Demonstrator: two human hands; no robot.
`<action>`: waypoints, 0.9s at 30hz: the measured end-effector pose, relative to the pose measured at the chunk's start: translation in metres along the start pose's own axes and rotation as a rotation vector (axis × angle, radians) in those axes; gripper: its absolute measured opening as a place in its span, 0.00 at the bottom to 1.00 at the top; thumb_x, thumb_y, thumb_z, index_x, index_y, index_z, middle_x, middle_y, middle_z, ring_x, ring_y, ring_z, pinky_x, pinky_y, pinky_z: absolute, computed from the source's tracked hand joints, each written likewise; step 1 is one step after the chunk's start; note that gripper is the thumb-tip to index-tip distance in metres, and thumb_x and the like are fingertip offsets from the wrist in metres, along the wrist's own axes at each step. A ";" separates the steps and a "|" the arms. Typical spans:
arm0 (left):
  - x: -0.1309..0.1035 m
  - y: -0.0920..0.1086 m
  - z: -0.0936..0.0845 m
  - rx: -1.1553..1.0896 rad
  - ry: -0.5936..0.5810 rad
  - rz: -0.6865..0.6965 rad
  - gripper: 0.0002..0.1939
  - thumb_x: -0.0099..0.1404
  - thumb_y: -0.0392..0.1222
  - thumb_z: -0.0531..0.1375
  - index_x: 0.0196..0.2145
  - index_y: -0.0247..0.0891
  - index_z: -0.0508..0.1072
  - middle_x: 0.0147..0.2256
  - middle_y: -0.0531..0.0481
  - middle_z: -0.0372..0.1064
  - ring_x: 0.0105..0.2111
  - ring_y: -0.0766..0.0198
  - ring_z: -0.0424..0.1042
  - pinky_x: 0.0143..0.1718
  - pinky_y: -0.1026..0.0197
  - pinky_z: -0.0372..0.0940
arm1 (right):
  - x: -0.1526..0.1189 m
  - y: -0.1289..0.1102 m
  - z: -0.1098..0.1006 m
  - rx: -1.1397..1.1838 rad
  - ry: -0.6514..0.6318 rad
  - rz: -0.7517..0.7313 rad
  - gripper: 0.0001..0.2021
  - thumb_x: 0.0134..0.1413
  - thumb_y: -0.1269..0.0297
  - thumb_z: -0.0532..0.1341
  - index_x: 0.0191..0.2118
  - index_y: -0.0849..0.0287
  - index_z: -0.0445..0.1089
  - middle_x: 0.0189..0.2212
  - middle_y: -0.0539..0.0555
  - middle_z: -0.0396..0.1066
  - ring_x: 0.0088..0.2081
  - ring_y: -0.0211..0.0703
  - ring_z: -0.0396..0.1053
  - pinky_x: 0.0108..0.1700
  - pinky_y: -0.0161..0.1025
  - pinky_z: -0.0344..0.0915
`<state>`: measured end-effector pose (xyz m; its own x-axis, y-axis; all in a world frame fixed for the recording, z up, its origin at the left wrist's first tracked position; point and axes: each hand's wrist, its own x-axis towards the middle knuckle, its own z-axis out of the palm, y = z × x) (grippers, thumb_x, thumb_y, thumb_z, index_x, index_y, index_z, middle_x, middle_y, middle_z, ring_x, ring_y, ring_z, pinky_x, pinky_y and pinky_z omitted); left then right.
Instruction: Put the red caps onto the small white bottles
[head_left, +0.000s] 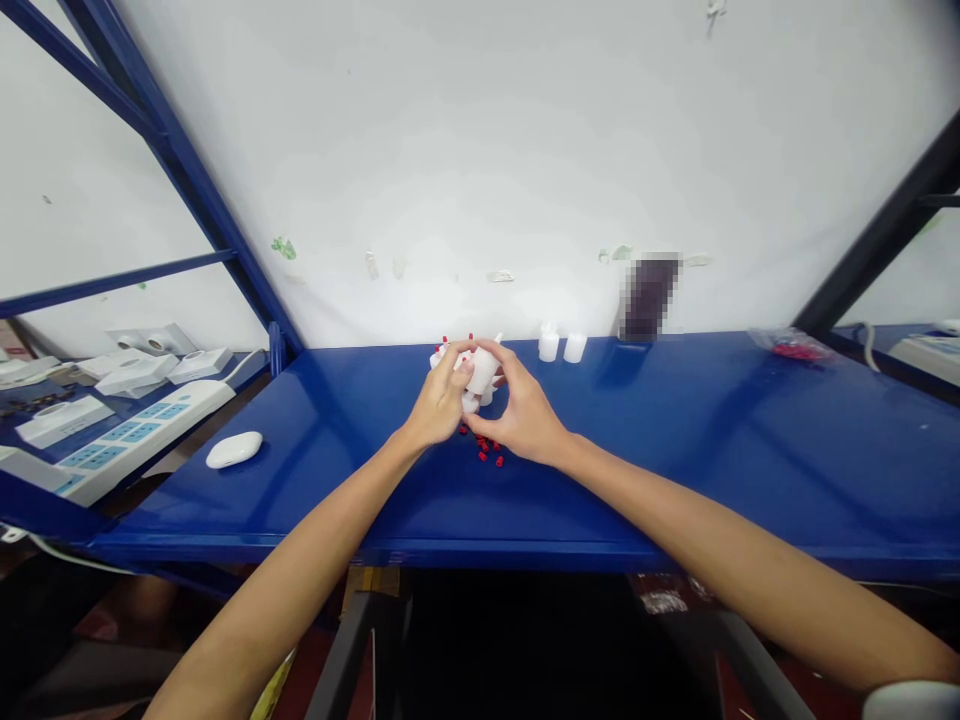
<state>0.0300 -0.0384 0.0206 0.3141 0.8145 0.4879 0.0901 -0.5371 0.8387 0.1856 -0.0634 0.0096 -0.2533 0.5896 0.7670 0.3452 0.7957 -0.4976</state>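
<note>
Both hands meet over the blue table, around a small white bottle with a pointed nozzle. My left hand wraps its fingers and thumb round the bottle's left side. My right hand curves round the right side, its index finger at the nozzle end and its thumb low beside other white pieces. Behind and beneath the hands are more white bottles, several with red tips, partly hidden. Several small red caps lie on the table just below the hands.
Two white bottles stand near the wall. A dark, blurred-out object leans there. On the blue table lie a white oval case at left and a plastic bag with red pieces at right. Power strips sit beyond the left frame.
</note>
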 end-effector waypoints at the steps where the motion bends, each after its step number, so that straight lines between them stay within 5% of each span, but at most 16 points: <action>1: 0.000 -0.001 0.001 -0.019 -0.011 -0.011 0.26 0.70 0.62 0.51 0.54 0.39 0.65 0.28 0.52 0.68 0.22 0.67 0.66 0.23 0.66 0.61 | 0.000 0.000 -0.001 -0.010 -0.015 -0.004 0.41 0.47 0.67 0.66 0.67 0.51 0.51 0.61 0.60 0.63 0.54 0.54 0.69 0.53 0.53 0.69; 9: 0.001 0.000 0.006 -0.102 0.022 0.012 0.24 0.70 0.60 0.51 0.49 0.37 0.67 0.28 0.52 0.69 0.22 0.68 0.66 0.25 0.65 0.63 | -0.001 -0.005 -0.005 -0.180 0.017 0.001 0.33 0.51 0.66 0.64 0.64 0.52 0.57 0.57 0.57 0.69 0.53 0.53 0.69 0.54 0.51 0.65; 18: 0.003 -0.005 0.003 -0.166 -0.104 -0.001 0.28 0.66 0.66 0.53 0.47 0.36 0.66 0.28 0.52 0.66 0.21 0.70 0.64 0.21 0.68 0.58 | 0.000 -0.008 -0.007 -0.057 -0.028 0.016 0.34 0.50 0.68 0.65 0.64 0.54 0.57 0.57 0.58 0.70 0.53 0.53 0.70 0.54 0.51 0.65; 27: 0.002 -0.008 0.004 -0.160 -0.039 0.001 0.27 0.68 0.65 0.51 0.48 0.38 0.65 0.26 0.53 0.66 0.19 0.70 0.64 0.19 0.68 0.59 | 0.001 -0.005 -0.006 0.031 -0.023 -0.028 0.33 0.48 0.70 0.64 0.62 0.54 0.59 0.56 0.57 0.70 0.49 0.50 0.72 0.50 0.48 0.68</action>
<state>0.0336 -0.0329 0.0137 0.3505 0.8032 0.4817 -0.0607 -0.4938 0.8675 0.1894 -0.0672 0.0155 -0.2834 0.5701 0.7712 0.3099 0.8154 -0.4889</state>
